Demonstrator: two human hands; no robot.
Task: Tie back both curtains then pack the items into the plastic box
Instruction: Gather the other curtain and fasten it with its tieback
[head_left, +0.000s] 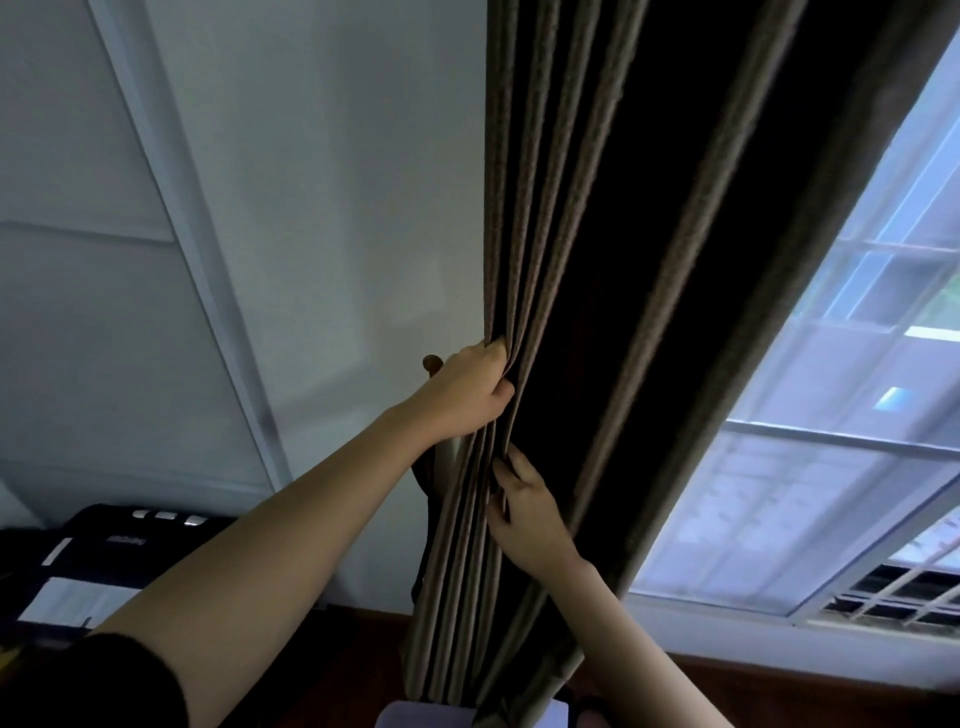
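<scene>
A dark brown pleated curtain (587, 218) hangs from the top of the view to the floor, gathered into folds beside a white wall. My left hand (467, 389) grips the left edge of the gathered folds, fingers curled round them. Just below it, my right hand (519, 512) pinches the folds from the right side. A dark tieback strap (425, 483) hangs behind the curtain's left edge, partly hidden by my left wrist. No plastic box is in view.
A bright window (810, 467) with white frames fills the right side. A white wall (322, 208) and door frame stand left. A dark case (124, 551) with white labels sits at lower left. Brown floor shows at the bottom.
</scene>
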